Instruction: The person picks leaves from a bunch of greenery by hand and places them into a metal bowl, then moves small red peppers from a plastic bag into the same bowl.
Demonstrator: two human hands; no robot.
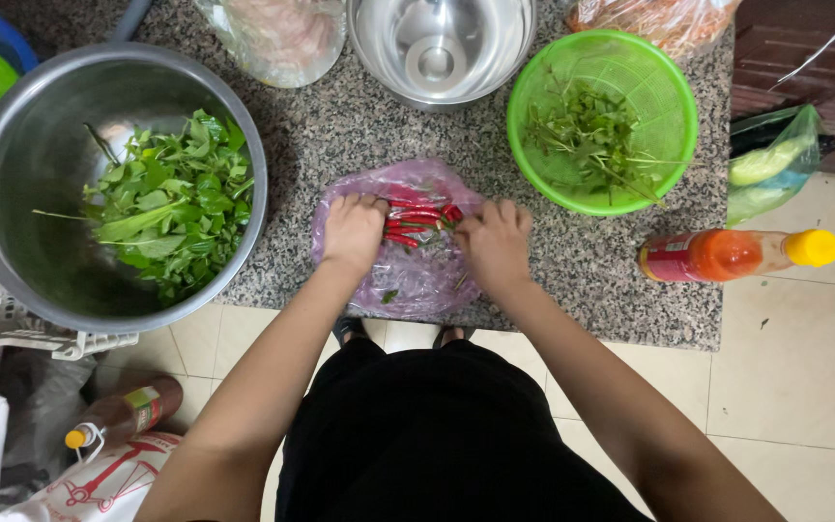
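I see both hands down on the speckled stone table, the left hand and right hand each with its grip curled shut on the pinkish plastic bag that lies at the near edge between them. A small bunch of red chillies lies on the bag between the two hands. The big steel bowl of green leaves sits to the left, a green colander of herb stems to the right, and an empty steel bowl beyond.
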